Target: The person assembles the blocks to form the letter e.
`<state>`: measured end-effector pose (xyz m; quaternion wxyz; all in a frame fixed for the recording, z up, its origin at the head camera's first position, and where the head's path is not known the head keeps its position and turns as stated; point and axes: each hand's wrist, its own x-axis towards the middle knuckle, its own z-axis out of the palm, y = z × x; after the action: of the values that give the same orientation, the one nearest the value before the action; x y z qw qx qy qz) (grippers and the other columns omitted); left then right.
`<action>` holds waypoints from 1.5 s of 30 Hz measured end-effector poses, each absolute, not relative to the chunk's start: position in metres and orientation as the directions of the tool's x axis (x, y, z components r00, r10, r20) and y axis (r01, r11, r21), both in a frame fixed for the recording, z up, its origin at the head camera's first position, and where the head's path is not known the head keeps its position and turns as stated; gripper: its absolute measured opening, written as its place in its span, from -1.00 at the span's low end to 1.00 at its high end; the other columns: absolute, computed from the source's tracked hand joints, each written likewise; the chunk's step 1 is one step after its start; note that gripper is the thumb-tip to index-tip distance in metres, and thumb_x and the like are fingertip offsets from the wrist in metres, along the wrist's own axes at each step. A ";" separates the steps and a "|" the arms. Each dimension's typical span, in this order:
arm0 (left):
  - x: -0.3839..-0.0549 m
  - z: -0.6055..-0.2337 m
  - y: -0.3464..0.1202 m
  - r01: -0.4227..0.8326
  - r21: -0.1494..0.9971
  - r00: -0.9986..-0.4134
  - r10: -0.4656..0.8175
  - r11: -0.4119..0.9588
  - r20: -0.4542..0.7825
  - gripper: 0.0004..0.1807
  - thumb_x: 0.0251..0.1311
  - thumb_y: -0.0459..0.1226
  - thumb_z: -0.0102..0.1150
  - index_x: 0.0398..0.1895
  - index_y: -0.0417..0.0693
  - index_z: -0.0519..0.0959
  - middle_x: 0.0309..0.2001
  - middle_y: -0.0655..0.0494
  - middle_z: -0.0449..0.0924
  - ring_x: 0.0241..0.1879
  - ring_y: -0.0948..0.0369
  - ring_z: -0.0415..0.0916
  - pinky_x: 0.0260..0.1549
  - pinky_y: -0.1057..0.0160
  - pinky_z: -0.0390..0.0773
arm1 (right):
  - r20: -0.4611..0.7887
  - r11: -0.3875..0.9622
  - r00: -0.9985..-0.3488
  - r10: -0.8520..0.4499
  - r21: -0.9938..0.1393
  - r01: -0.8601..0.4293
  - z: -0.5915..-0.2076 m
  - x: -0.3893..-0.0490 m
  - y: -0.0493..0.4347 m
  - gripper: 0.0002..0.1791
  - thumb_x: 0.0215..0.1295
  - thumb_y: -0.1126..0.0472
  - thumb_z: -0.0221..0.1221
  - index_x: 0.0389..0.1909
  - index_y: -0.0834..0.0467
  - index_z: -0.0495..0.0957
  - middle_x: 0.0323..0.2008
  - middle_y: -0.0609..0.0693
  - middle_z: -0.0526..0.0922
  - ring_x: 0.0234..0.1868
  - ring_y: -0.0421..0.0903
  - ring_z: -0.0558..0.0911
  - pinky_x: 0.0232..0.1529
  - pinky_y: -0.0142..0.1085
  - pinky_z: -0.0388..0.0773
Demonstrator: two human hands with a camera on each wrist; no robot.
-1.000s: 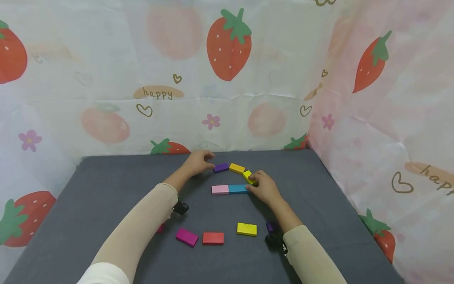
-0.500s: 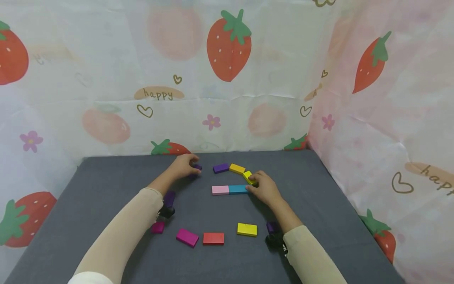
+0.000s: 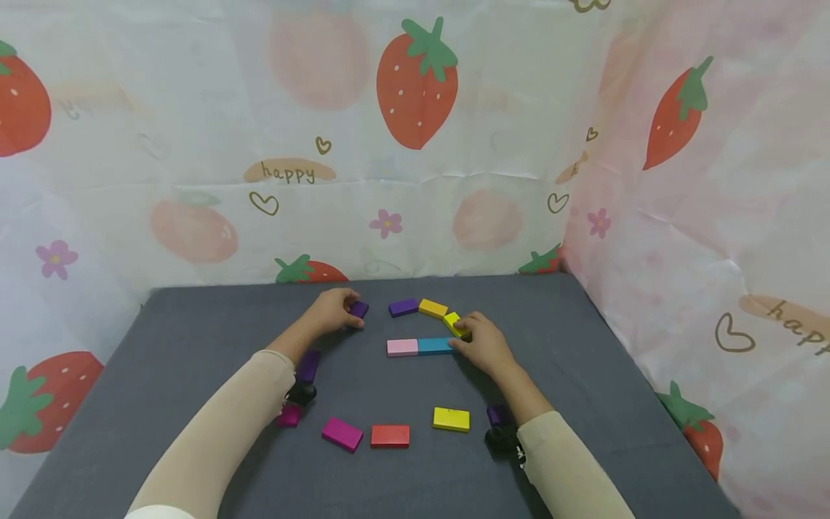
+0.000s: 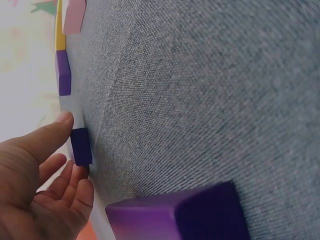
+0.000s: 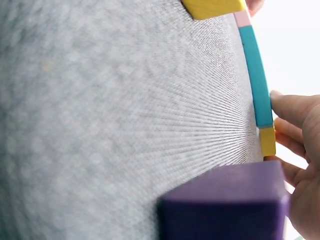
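Note:
My left hand (image 3: 328, 311) is at the back of the table, with thumb and fingertips at opposite ends of a small dark purple block (image 4: 81, 146). A second purple block (image 3: 404, 308) lies apart to its right, followed by an orange-yellow block (image 3: 433, 308) and a bright yellow block (image 3: 454, 322) in a curve. At that yellow block my right hand (image 3: 486, 346) has its thumb on the near side and its fingers on the far side, partly covering it. Just in front lie a pink block (image 3: 402, 347) and a blue block (image 3: 434, 347), end to end; the right thumb is close to the blue one.
Nearer on the grey cloth (image 3: 389, 490) lie a purple block (image 3: 309, 365), two magenta blocks (image 3: 341, 434), a red block (image 3: 390, 436), a yellow block (image 3: 451, 419) and another purple block (image 3: 498, 415) partly behind the right wrist. Strawberry-print curtains (image 3: 415, 216) enclose the back and sides.
My left hand has gone left from the purple block beside the orange-yellow one to the separate purple block, which has since turned slightly. My right hand stays where it was.

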<state>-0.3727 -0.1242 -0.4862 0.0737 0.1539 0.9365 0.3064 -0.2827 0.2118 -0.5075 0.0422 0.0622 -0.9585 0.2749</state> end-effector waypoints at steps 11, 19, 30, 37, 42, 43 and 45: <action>-0.373 -0.488 -0.125 0.207 0.588 -0.953 0.296 0.782 -0.059 -0.32 0.14 -0.15 0.52 0.27 -0.32 0.53 0.15 -0.21 0.62 0.14 -0.07 0.56 0.17 -0.02 0.52 | 0.116 0.838 -0.988 -0.104 -0.525 -0.149 -0.507 -0.283 0.212 -0.53 0.32 0.07 0.39 0.17 0.19 0.65 0.12 0.04 0.58 0.14 0.05 0.59 0.25 -0.02 0.51; -0.369 -0.487 -0.126 0.187 0.609 -0.960 0.274 0.771 -0.053 -0.36 0.15 -0.17 0.51 0.23 -0.33 0.56 0.07 -0.19 0.66 0.02 -0.01 0.60 -0.05 0.10 0.63 | 0.123 0.838 -0.987 -0.101 -0.525 -0.151 -0.508 -0.284 0.212 -0.54 0.32 0.07 0.39 0.17 0.20 0.65 0.12 0.05 0.59 0.14 0.05 0.59 0.26 -0.02 0.50; -0.365 -0.490 -0.126 0.189 0.627 -0.965 0.262 0.756 -0.025 -0.44 0.15 -0.20 0.49 0.18 -0.28 0.61 0.01 -0.15 0.67 -0.07 0.02 0.60 -0.15 0.13 0.62 | 0.124 0.837 -0.987 -0.106 -0.525 -0.156 -0.508 -0.283 0.211 -0.54 0.31 0.09 0.40 0.16 0.20 0.65 0.11 0.05 0.59 0.13 0.05 0.59 0.25 -0.02 0.51; -0.364 -0.492 -0.126 0.213 0.637 -0.961 0.278 0.741 -0.002 -0.46 0.16 -0.21 0.45 0.19 -0.26 0.61 0.04 -0.16 0.67 0.03 -0.02 0.59 -0.02 0.03 0.60 | 0.129 0.836 -0.986 -0.103 -0.527 -0.157 -0.508 -0.282 0.212 -0.55 0.31 0.08 0.40 0.15 0.19 0.66 0.11 0.04 0.59 0.13 0.05 0.60 0.25 -0.02 0.52; -0.362 -0.491 -0.125 0.220 0.646 -0.957 0.290 0.731 -0.002 -0.45 0.16 -0.20 0.45 0.20 -0.25 0.61 0.04 -0.17 0.67 0.04 -0.02 0.59 0.01 0.01 0.59 | 0.137 0.836 -0.985 -0.102 -0.525 -0.160 -0.509 -0.282 0.212 -0.55 0.31 0.08 0.40 0.15 0.19 0.66 0.12 0.04 0.59 0.13 0.05 0.60 0.24 -0.01 0.52; -0.362 -0.491 -0.124 0.223 0.646 -0.956 0.294 0.730 -0.003 -0.45 0.16 -0.20 0.45 0.20 -0.25 0.61 0.04 -0.16 0.67 0.03 -0.02 0.59 0.01 0.01 0.59 | 0.135 0.836 -0.986 -0.103 -0.526 -0.159 -0.509 -0.282 0.212 -0.56 0.31 0.09 0.39 0.15 0.19 0.66 0.12 0.04 0.59 0.14 0.05 0.60 0.24 -0.01 0.52; -0.361 -0.490 -0.121 0.230 0.643 -0.953 0.303 0.731 -0.004 -0.45 0.16 -0.19 0.45 0.20 -0.25 0.61 0.04 -0.15 0.68 0.03 -0.01 0.60 0.02 0.02 0.59 | 0.133 0.833 -0.986 -0.103 -0.530 -0.158 -0.508 -0.282 0.212 -0.55 0.31 0.09 0.40 0.15 0.20 0.66 0.12 0.05 0.59 0.14 0.06 0.60 0.24 -0.01 0.52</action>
<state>-0.3612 -0.1214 -0.4903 0.0544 0.1434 0.9286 0.3378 -0.2818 0.2125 -0.5080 0.0494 0.0683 -0.9561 0.2808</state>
